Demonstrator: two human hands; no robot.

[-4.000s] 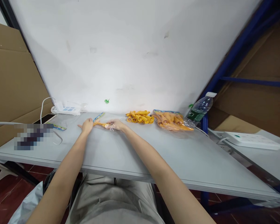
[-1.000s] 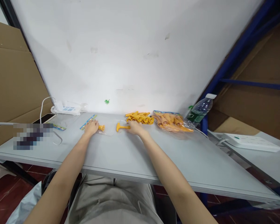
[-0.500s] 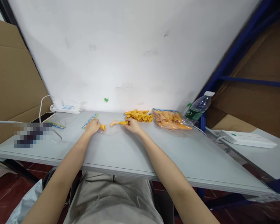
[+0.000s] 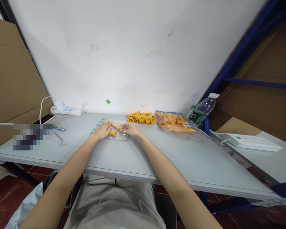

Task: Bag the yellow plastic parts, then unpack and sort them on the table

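Observation:
A clear plastic bag (image 4: 122, 137) with a colourful header strip (image 4: 97, 126) lies flat on the table between my hands. My left hand (image 4: 102, 130) is on the bag beside the strip, gripping its film near the opening. One yellow plastic horn (image 4: 112, 133) lies just right of my left fingers, at the bag. My right hand (image 4: 132, 129) is closed on the wide end of another yellow horn (image 4: 116, 126). Its narrow end points left, towards my left fingertips. Whether this horn is inside the bag or on top of it is hard to tell.
A pile of yellow horns (image 4: 141, 118) sits against the wall. Right of it are a filled bag of horns (image 4: 173, 121) and a tilted water bottle (image 4: 203, 109). A power strip (image 4: 68, 110), phone (image 4: 44, 119) and another header strip (image 4: 59, 127) lie at left.
My left hand and the bag have shifted right. My right hand has moved slightly left with its horn, and the two hands are closer together. The bag film now spreads under the horns.

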